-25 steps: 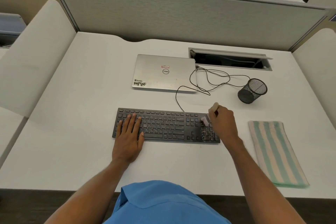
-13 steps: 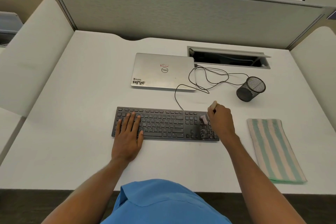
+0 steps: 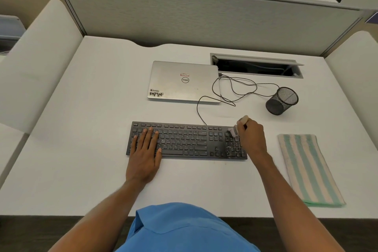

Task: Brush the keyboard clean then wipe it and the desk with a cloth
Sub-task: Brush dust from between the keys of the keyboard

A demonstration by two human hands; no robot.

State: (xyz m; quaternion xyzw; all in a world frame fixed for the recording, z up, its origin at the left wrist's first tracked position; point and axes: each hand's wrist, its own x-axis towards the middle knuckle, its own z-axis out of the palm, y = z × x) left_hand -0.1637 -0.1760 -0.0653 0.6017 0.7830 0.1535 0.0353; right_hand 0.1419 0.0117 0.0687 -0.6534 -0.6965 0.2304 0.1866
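Black and low-profile, the keyboard (image 3: 184, 141) lies flat in the middle of the white desk (image 3: 81, 170). Its long axis runs left to right, roughly parallel with the near desk edge, and the number pad is at the right end. Its cable (image 3: 199, 112) leaves the far edge toward a closed silver laptop (image 3: 184, 82).

The right hand (image 3: 252, 139) grips a small brush (image 3: 235, 129). The pale handle end sticks out past the knuckles, up and away to the right, and the light bristles point down and left onto the top keys of the number pad. The left hand (image 3: 144, 153) rests flat on the keyboard's left half with its fingers straight and slightly spread, holding nothing.

Against 0.5 s ago, the bristles have shifted a little toward the far right corner of the pad. The left hand and the keyboard have kept their places.

The keys look matte, with faint legends, and pale specks show on the lower number-pad keys. A folded cloth (image 3: 306, 170) with green and cream stripes lies apart, right of the keyboard, its long axis running away from the person. A black mesh cup (image 3: 282, 101) lies tipped over beyond it.
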